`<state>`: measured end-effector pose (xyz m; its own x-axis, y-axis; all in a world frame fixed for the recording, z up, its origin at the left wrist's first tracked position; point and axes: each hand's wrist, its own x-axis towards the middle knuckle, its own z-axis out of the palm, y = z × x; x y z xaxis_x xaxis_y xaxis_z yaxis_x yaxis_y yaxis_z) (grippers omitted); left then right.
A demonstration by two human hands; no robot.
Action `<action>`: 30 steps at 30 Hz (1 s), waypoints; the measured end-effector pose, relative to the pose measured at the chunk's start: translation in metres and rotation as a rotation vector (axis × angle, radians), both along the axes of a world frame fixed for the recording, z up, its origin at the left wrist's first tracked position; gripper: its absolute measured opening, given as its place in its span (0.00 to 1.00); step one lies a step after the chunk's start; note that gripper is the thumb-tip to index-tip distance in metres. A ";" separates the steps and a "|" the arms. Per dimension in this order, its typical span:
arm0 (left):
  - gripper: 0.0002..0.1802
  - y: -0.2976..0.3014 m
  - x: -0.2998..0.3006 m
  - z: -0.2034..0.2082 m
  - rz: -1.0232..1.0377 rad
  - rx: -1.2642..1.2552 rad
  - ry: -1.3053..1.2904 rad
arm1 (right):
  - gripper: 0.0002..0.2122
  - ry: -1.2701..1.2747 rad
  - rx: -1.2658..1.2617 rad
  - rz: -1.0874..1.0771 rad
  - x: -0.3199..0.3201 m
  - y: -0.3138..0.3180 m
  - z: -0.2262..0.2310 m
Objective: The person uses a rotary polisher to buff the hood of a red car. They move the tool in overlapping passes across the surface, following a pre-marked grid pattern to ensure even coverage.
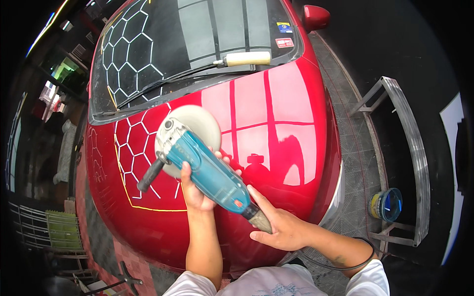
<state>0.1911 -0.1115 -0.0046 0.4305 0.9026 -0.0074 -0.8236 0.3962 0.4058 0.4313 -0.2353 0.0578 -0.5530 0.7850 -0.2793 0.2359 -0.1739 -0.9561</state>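
A teal and grey corded polisher (212, 175) slants across the middle of the view over a glossy red car hood (301, 163). Its round off-white pad (201, 121) points toward the windshield; I cannot tell whether it touches the paint. My left hand (197, 195) is closed round the body from below, thumb on the near side and fingertips showing on the far side. At the tape-wrapped rear end, my right hand (284, 227) holds the tool, with its index finger along the housing and its thumb beneath; the other fingers are hidden. A black side handle (150, 175) sticks out, ungripped.
A squeeze bottle (247, 58) of cream liquid lies at the windshield's base by the wiper (163, 84). On the right stand a metal frame (412, 143) and a bucket (386, 204). The black cord (340, 268) loops by my right forearm. A green slatted piece (64, 230) stands lower left.
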 end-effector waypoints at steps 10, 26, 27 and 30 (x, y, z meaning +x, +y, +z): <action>0.45 0.051 0.095 0.005 -0.239 -0.123 0.121 | 0.49 0.070 -0.042 -0.439 0.030 -0.034 0.007; 0.39 0.070 0.046 0.032 -0.089 -0.107 0.114 | 0.47 0.113 -0.117 -0.458 -0.023 -0.004 0.066; 0.41 0.074 0.031 0.031 -0.065 -0.104 0.099 | 0.47 0.110 -0.099 -0.422 -0.035 0.002 0.066; 0.46 0.084 -0.022 0.030 -0.059 -0.104 0.053 | 0.47 0.064 -0.041 -0.281 -0.064 0.023 0.063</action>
<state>0.1693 -0.0275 0.0256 0.4790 0.8691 -0.1238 -0.7766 0.4852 0.4018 0.3671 -0.2119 0.1208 -0.3332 0.8986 -0.2855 0.1124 -0.2628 -0.9583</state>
